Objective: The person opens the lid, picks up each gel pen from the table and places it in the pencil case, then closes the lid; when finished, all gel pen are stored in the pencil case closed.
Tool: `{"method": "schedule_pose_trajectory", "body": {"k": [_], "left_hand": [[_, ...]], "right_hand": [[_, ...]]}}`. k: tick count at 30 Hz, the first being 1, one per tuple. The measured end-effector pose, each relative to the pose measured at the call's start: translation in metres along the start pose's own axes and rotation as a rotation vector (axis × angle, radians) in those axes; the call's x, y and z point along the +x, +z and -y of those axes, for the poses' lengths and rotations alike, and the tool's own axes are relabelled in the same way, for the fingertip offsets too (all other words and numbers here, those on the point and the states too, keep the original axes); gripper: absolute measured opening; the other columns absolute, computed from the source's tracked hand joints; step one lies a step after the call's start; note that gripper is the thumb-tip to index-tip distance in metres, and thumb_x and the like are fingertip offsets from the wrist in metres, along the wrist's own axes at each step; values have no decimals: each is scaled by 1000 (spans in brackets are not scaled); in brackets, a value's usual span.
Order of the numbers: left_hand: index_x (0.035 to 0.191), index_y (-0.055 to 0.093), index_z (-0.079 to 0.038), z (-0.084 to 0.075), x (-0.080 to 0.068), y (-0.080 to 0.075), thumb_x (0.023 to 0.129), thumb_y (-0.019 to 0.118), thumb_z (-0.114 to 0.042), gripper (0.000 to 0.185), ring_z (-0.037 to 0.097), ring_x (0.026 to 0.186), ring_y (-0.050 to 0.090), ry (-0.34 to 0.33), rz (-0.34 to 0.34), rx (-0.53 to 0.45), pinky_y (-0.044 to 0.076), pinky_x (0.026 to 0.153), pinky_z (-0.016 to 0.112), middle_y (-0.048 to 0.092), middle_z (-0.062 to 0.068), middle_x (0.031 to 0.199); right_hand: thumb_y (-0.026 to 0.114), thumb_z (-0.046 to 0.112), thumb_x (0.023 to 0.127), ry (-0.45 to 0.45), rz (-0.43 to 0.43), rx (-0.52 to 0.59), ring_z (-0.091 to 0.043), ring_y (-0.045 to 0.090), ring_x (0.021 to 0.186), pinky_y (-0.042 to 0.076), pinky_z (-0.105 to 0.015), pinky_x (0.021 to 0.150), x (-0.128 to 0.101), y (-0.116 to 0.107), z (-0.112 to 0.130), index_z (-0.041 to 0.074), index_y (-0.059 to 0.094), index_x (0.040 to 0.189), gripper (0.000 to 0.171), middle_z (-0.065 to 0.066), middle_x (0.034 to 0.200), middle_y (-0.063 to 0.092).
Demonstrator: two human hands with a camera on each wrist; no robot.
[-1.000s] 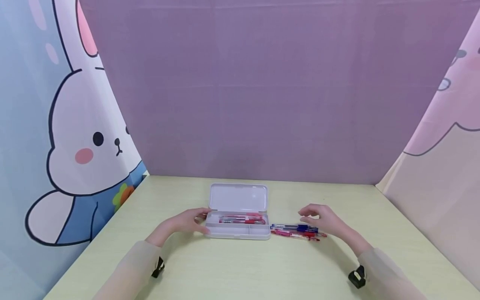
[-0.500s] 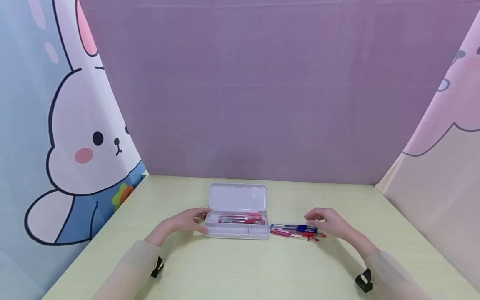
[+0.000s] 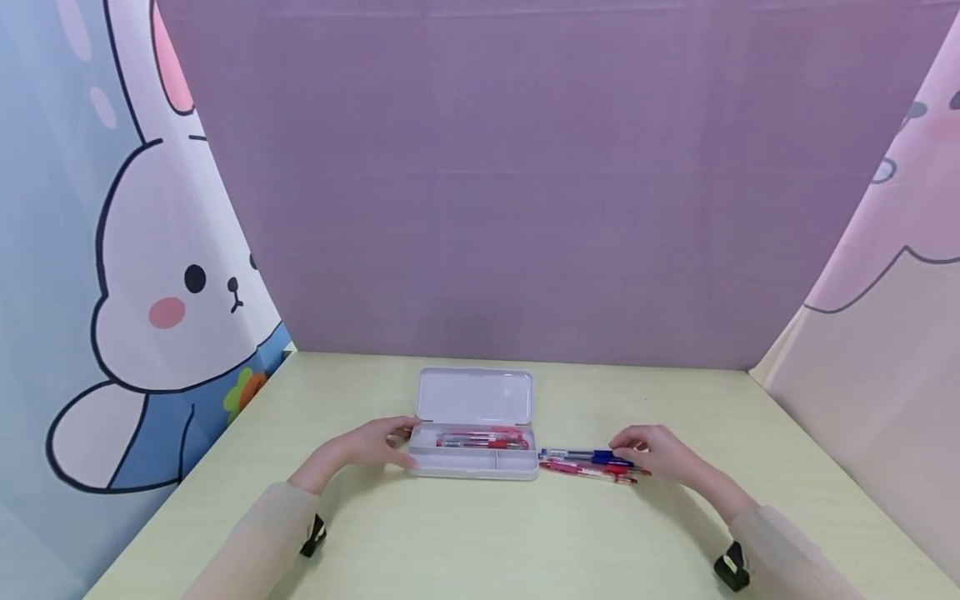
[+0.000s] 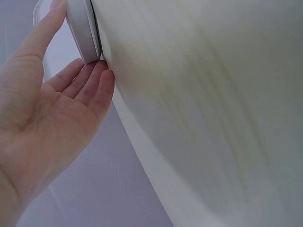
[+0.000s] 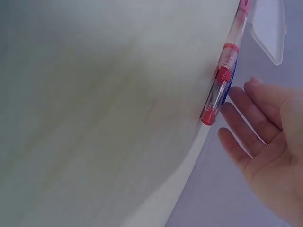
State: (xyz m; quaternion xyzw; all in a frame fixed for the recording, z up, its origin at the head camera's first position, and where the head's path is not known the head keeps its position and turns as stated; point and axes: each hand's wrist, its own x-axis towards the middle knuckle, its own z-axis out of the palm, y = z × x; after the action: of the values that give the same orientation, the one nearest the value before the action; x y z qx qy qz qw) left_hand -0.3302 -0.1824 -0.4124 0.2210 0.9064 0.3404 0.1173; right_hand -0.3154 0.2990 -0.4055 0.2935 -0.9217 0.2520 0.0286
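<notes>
A white pencil case (image 3: 474,472) lies with its lid raised, several red and pink pens (image 3: 483,442) in its rear compartment. My left hand (image 3: 371,442) holds the case's left end, thumb at the front and fingers toward the back; the left wrist view shows this hand (image 4: 61,99) around the end wall. Right of the case is a small bunch of pens, with blue pens (image 3: 592,456) behind and red and pink pens (image 3: 588,472) in front. My right hand (image 3: 660,454) is low over their right ends, its fingertips (image 5: 235,91) right at a blue pen.
A pale wood-look table (image 3: 480,542) carries everything. Behind it hangs a purple cloth (image 3: 480,183); a rabbit-print cloth (image 3: 172,250) flanks the left side and a pink-and-cream one (image 3: 877,358) the right. The raised lid (image 3: 475,396) stands behind the case.
My right hand has shifted slightly right and come down to the blue pens' right ends. The left hand has stayed at the case, and the pens lie where they were.
</notes>
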Motion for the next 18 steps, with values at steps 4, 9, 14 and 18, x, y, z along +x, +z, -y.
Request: {"method": "schedule_pose_trajectory", "body": {"k": [4,9,14,18], "left_hand": [[139,42,-3,1,0,0,76,77,-33,78,35,122,48,5,-1,1,41,103,50,48,19,136],[139,42,-3,1,1,0,77,77,-32,77,36,123,48,8,3,-9,40,103,51,48,19,136],[139,42,-3,0,0,0,76,77,-32,78,36,123,48,-2,6,-4,40,104,51,48,19,137],[139,42,-2,-1,-1,1,76,77,-32,78,36,122,48,4,9,2,40,103,51,48,20,136]], "right_hand": [[61,9,90,-6,-8,-17,-14,64,84,54,-25,71,0,0,-2,4,69,100,14,-5,94,70],[61,0,87,-3,-16,-34,-22,65,87,56,-32,73,-1,0,-5,2,68,99,14,-9,95,69],[62,-3,83,24,-17,-55,-24,65,85,56,-35,72,-1,2,-9,0,68,97,16,-10,93,69],[62,-4,82,59,-20,-67,-19,63,82,55,-28,69,-1,4,-13,0,69,97,17,-7,91,69]]}}
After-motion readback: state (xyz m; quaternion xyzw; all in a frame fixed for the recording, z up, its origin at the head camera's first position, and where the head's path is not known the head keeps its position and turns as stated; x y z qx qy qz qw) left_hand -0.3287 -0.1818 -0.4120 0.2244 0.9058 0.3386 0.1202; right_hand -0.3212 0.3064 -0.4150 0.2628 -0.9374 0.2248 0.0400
